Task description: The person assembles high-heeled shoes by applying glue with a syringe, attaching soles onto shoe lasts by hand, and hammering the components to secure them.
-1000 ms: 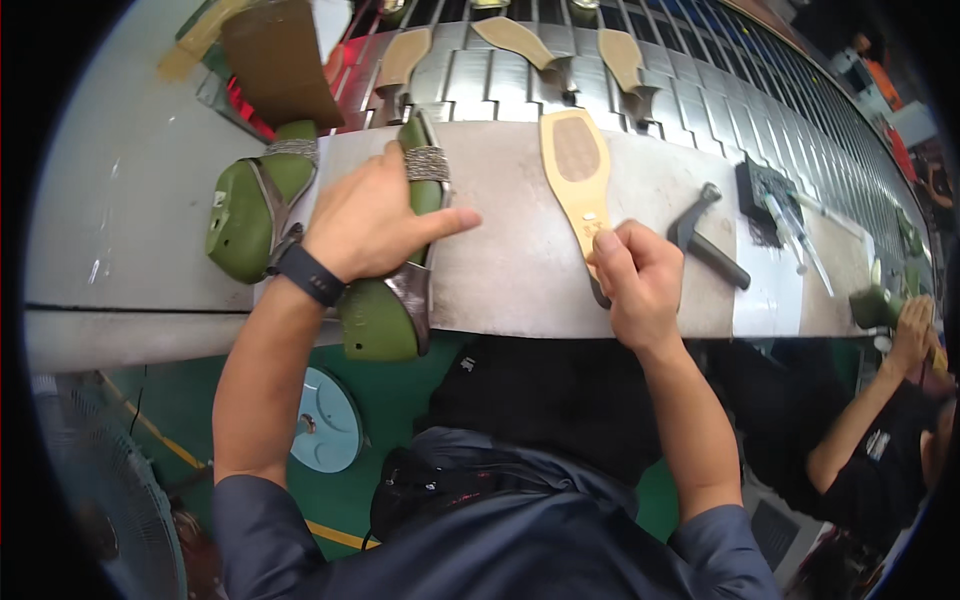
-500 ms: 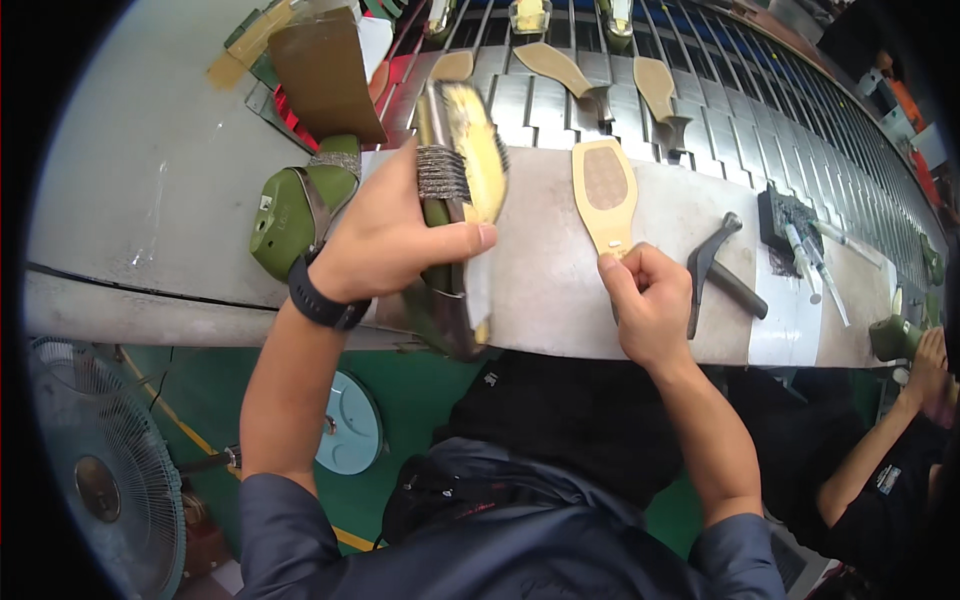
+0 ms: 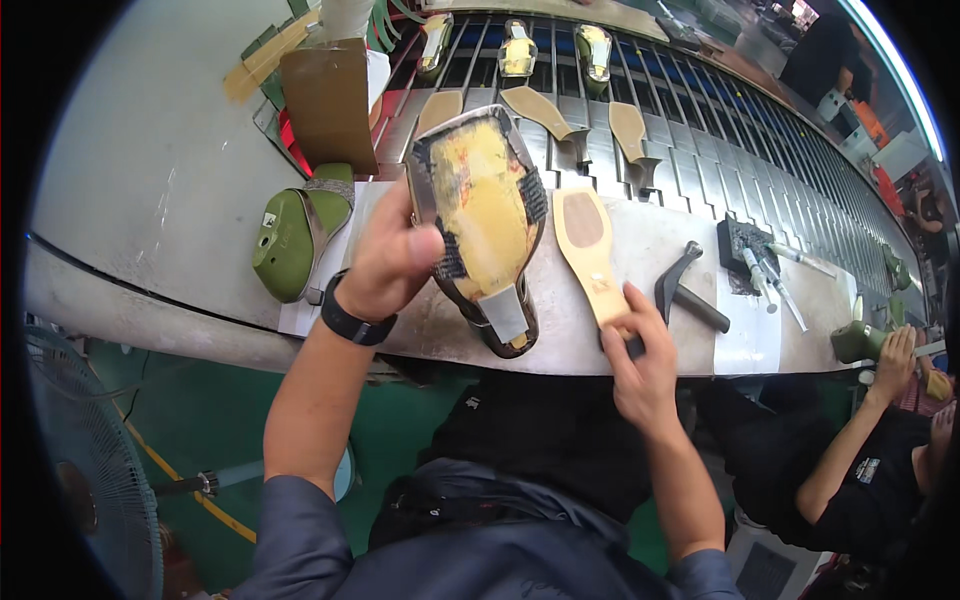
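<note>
My left hand is closed round a shoe upper on a last, its underside turned up toward me. That underside is yellowish in the middle, with dark rough edges and a pale strip at the narrow heel end. In my right hand is a beige shoe sole, gripped at its narrow heel end. The sole's wide end points away from me, with a brownish patch on it. Shoe and sole are side by side, a small gap between them. Left of my left hand lies another strapped shoe on a green last.
A hammer lies right of my right hand, then syringes by a black block. Beyond the bench, soles and lasted shoes rest on a roller conveyor. A co-worker's hand holds a green last at far right.
My left hand has turned the shoe so its underside faces me. The sole in my right hand has tilted, and its heel end has come down toward the bench edge. The view has shifted slightly.
</note>
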Demonstrator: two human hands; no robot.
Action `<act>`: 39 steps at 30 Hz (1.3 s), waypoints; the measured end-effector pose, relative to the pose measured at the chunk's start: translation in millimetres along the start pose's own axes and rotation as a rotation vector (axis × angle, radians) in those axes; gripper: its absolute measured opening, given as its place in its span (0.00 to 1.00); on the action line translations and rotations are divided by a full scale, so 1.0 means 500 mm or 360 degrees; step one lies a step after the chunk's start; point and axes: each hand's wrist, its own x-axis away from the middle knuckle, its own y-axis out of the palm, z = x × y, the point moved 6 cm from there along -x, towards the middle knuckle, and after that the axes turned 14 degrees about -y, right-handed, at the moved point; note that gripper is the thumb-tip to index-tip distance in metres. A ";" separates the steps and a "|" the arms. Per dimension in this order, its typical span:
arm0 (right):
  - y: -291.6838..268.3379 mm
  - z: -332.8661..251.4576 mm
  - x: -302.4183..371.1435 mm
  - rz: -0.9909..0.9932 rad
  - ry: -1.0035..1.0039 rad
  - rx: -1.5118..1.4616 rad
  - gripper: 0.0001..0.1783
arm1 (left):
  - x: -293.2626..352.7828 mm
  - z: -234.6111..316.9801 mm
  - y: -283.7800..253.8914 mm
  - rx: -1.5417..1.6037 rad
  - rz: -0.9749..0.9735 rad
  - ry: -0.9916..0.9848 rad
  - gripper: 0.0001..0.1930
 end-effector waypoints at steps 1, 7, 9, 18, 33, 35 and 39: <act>-0.003 -0.004 0.028 0.0046 0.0114 -0.0136 0.08 | -0.004 0.018 -0.007 -0.0062 0.0003 0.0090 0.47; -0.025 -0.072 0.243 0.0573 0.0744 -0.1810 0.27 | -0.022 0.055 0.059 0.0174 0.0177 -0.0094 0.34; 0.001 -0.060 0.275 0.0402 0.1322 -0.2196 0.35 | -0.026 0.059 0.077 0.0266 0.0220 -0.0048 0.34; -0.027 -0.096 0.128 0.0374 0.0877 -0.1691 0.12 | -0.035 0.029 0.137 0.0285 0.0081 -0.0071 0.33; 0.005 -0.240 -0.029 0.0043 0.0302 -0.1468 0.15 | 0.031 0.037 0.215 0.0274 -0.0185 -0.0163 0.36; 0.003 -0.241 -0.034 0.0097 0.0249 -0.1395 0.10 | 0.035 0.031 0.218 0.0447 -0.0234 -0.0182 0.42; -0.006 -0.253 -0.043 0.0054 0.0031 -0.1256 0.10 | 0.042 0.029 0.227 0.0099 -0.0285 -0.0076 0.56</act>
